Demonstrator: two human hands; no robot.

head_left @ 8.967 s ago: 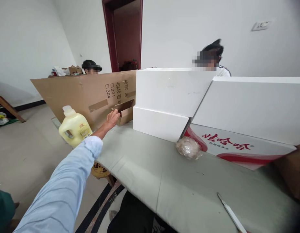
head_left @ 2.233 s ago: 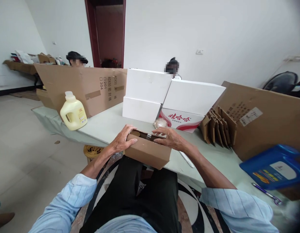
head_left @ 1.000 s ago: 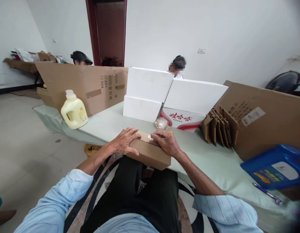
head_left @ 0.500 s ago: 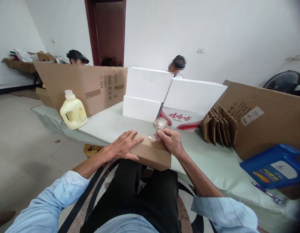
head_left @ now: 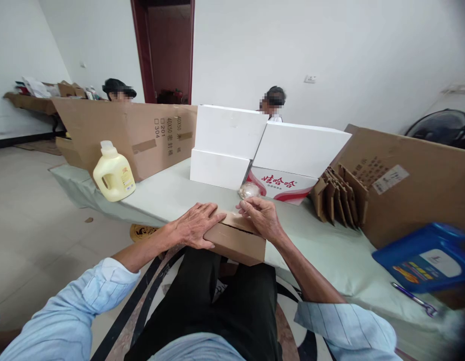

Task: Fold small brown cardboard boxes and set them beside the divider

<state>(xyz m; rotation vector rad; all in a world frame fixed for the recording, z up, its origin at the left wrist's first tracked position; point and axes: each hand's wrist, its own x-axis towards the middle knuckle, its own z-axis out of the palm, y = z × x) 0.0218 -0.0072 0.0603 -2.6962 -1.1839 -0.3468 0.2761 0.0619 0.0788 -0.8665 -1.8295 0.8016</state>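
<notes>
A small brown cardboard box [head_left: 236,243] sits at the near edge of the covered table, above my knees. My left hand [head_left: 197,225] grips its left end, fingers over the top and thumb along the front side. Over the top right part, my right hand [head_left: 260,216] is closed in a pinch; what lies between its fingertips is too small to make out. A dark gap shows along the front edge of the top flap, beside the right hand. Just beyond that hand lies a shiny, clear roll [head_left: 249,190], perhaps of tape.
White boxes [head_left: 227,130] stand stacked behind, above a red-and-white printed box [head_left: 283,185]. A yellow jug [head_left: 114,173] stands left. Folded cardboard pieces [head_left: 339,198], a blue container [head_left: 424,258] and a purple-handled razor-like tool [head_left: 415,299] are right. Two people sit beyond.
The top flap has lifted slightly at the box's front edge, opening a dark gap. My right hand has shifted a little left and up; my left hand moved slightly right, still on the box.
</notes>
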